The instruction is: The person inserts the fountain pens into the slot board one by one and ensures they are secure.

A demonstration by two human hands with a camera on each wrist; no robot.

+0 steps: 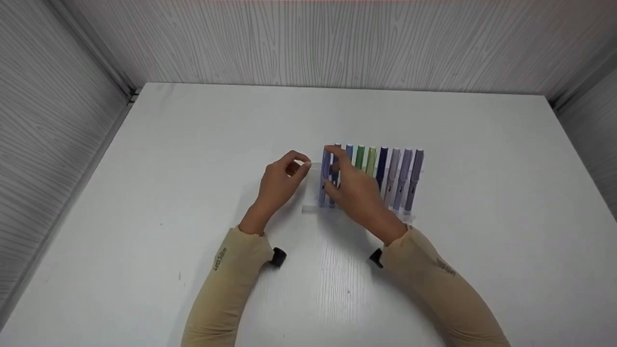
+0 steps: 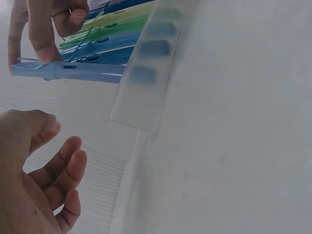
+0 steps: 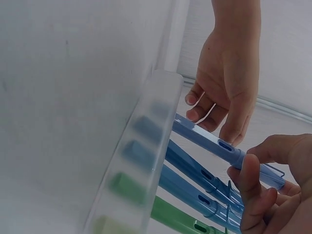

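A frosted, see-through pen stand (image 1: 309, 208) holds a row of capped pens upright, leaning slightly. At the row's left end is a periwinkle-blue pen (image 1: 325, 173); its lower end sits in the stand. My right hand (image 1: 359, 190) holds this pen by its upper part, with thumb and fingers at the cap, as the right wrist view shows. Just left of the stand, my left hand (image 1: 281, 179) hovers with loosely bent fingers and nothing between them. A gap separates it from the pen (image 2: 87, 72) in the left wrist view.
Right of the held pen stand blue, green (image 1: 360, 153), yellow-green (image 1: 371, 161), navy (image 1: 383, 161) and several purple pens (image 1: 417, 166). The white table (image 1: 120, 202) extends around the stand. A wood-grain panel (image 1: 308, 43) rises behind it, with others at both sides.
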